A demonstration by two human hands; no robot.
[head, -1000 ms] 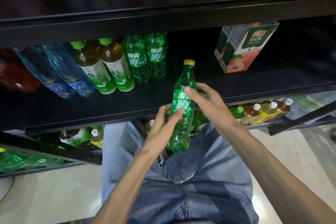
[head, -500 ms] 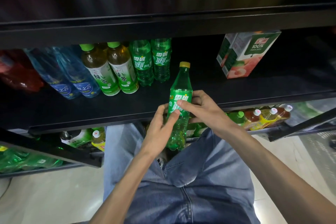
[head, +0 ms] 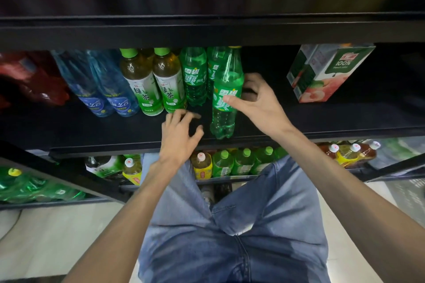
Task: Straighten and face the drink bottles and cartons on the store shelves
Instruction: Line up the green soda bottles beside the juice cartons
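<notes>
Now that the green Sprite bottle [head: 226,96] has moved from mid-air onto the middle shelf [head: 92,135], upright near its front edge, the right hand [head: 257,103] grips it while the released left hand [head: 179,138] hovers loosely curled; facing remains.

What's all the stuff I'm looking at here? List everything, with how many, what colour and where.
Soda bottle: one, green, front of middle shelf, in right hand.
Soda bottles: two, green, standing behind it.
Tea bottles: two, amber with green caps, left of the sodas.
Water bottles: two, blue, further left.
Red packs: blurred, far left.
Juice carton: one, green and white, right side, turned at an angle.
Top shelf: black, bottle bases in pink, white, yellow above it.
Lower shelf bottles: several, green, yellow, brown.
Jeans: blue.
Left hand: fingers loosely curled, holding nothing.
Right hand: grips the front soda bottle.
</notes>
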